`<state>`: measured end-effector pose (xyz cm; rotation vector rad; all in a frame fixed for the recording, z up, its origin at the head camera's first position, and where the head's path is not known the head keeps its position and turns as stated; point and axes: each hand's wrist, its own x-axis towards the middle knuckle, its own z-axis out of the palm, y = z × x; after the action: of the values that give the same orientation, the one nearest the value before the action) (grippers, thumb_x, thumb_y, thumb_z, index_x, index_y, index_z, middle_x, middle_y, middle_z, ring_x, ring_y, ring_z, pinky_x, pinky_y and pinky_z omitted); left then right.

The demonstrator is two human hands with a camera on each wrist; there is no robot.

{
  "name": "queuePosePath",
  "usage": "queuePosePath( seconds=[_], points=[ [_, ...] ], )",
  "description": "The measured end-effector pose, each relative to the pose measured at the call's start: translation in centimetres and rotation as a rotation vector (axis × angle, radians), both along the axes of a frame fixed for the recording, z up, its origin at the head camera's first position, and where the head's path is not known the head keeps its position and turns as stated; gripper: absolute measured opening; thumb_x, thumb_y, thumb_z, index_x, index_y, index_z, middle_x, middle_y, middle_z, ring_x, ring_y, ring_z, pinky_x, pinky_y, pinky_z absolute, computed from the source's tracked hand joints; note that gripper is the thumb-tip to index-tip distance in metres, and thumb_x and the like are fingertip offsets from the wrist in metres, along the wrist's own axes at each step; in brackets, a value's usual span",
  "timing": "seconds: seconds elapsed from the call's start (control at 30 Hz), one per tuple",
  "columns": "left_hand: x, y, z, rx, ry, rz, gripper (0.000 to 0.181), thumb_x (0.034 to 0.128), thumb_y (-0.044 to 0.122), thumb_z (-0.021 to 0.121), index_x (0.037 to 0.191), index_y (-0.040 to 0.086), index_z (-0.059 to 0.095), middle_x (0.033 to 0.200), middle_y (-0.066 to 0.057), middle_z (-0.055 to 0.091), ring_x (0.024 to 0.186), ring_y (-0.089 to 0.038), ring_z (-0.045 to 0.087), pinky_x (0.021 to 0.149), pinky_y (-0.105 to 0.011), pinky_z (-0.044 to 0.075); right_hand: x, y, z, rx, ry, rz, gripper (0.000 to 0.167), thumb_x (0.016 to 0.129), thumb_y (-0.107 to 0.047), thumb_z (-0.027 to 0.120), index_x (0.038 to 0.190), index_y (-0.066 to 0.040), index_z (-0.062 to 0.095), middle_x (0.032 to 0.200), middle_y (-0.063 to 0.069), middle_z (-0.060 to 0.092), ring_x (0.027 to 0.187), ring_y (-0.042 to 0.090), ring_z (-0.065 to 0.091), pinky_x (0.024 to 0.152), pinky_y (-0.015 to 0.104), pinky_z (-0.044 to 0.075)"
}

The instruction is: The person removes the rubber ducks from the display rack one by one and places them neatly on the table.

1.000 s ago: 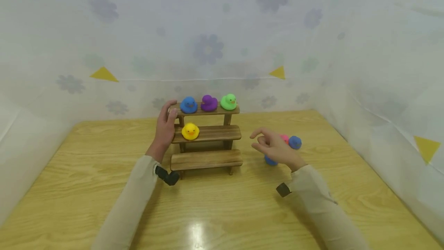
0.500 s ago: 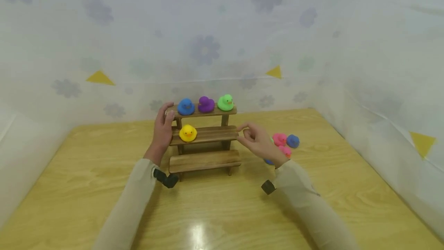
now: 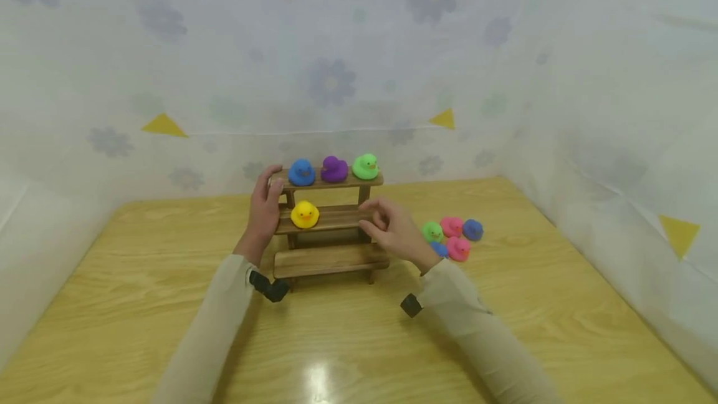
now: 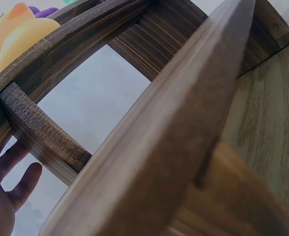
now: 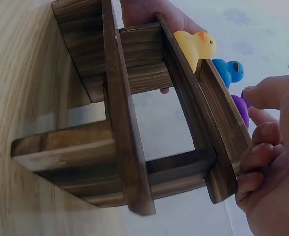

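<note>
A three-step wooden display stand (image 3: 331, 260) is on the table. My left hand (image 3: 262, 214) holds its left end, thumb in front and fingers reaching behind. A yellow rubber duck (image 3: 305, 216) sits at the left of the middle step. On the top step are a blue duck (image 3: 301, 173), a purple duck (image 3: 334, 169) and a green duck (image 3: 366, 167). My right hand (image 3: 399, 234) hovers by the right end of the middle step, thumb and index finger apart, the other fingers bent. Nothing shows between its fingers; in the right wrist view the purple duck (image 5: 240, 109) appears beyond them.
Right of the stand, several loose ducks lie in a cluster on the table: a green one (image 3: 432, 231), pink ones (image 3: 458, 249) and blue ones (image 3: 473, 230). White flowered sheeting (image 3: 331, 36) encloses the back and sides of the wooden table (image 3: 336, 341).
My right hand has moved left from over the loose ducks to the middle step's right end, uncovering the green and pink ones. My left hand stays on the stand.
</note>
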<state>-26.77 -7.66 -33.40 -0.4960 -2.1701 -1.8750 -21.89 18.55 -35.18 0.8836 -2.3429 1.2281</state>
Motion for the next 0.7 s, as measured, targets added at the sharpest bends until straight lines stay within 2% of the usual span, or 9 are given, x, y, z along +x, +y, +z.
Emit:
queuePosePath(
  seconds=[0.1, 0.27, 0.5, 0.7],
  points=[
    [-0.2, 0.1, -0.1, 0.001, 0.023, 0.002, 0.044, 0.1032, 0.017, 0.036, 0.143, -0.001, 0.037, 0.144, -0.025, 0.038, 0.110, -0.032, 0.046, 0.095, -0.047, 0.036, -0.2, -0.6, 0.1, 0.036, 0.040, -0.005, 0.022, 0.089, -0.004, 0.066, 0.111, -0.001, 0.060, 0.058, -0.005, 0.037, 0.051, 0.004, 0.032, 0.058, 0.023, 0.035],
    [-0.3, 0.3, -0.3, 0.014, 0.051, -0.006, 0.043, 0.1027, 0.015, 0.036, 0.142, -0.004, 0.038, 0.149, -0.024, 0.034, 0.119, -0.036, 0.043, 0.104, -0.049, 0.032, -0.3, -1.7, 0.1, 0.104, 0.056, 0.018, 0.024, 0.090, -0.007, 0.066, 0.112, -0.003, 0.058, 0.058, -0.007, 0.039, 0.051, 0.003, 0.034, 0.056, 0.022, 0.036],
    [-0.1, 0.4, -0.2, 0.018, 0.030, -0.014, 0.043, 0.1035, 0.017, 0.035, 0.143, -0.001, 0.037, 0.149, -0.023, 0.033, 0.115, -0.034, 0.043, 0.098, -0.047, 0.034, -0.6, -3.1, 0.0, 0.067, 0.059, 0.061, 0.024, 0.090, -0.008, 0.066, 0.113, -0.004, 0.058, 0.059, -0.005, 0.040, 0.051, 0.004, 0.034, 0.055, 0.021, 0.035],
    [0.0, 0.4, -0.2, 0.021, 0.007, -0.011, 0.044, 0.1036, 0.018, 0.035, 0.143, 0.000, 0.037, 0.150, -0.022, 0.032, 0.116, -0.033, 0.043, 0.098, -0.046, 0.035, -0.6, -3.9, 0.2, 0.072, 0.025, 0.018, 0.028, 0.090, -0.010, 0.067, 0.115, -0.002, 0.058, 0.059, -0.006, 0.039, 0.052, 0.003, 0.033, 0.058, 0.022, 0.037]
  ],
)
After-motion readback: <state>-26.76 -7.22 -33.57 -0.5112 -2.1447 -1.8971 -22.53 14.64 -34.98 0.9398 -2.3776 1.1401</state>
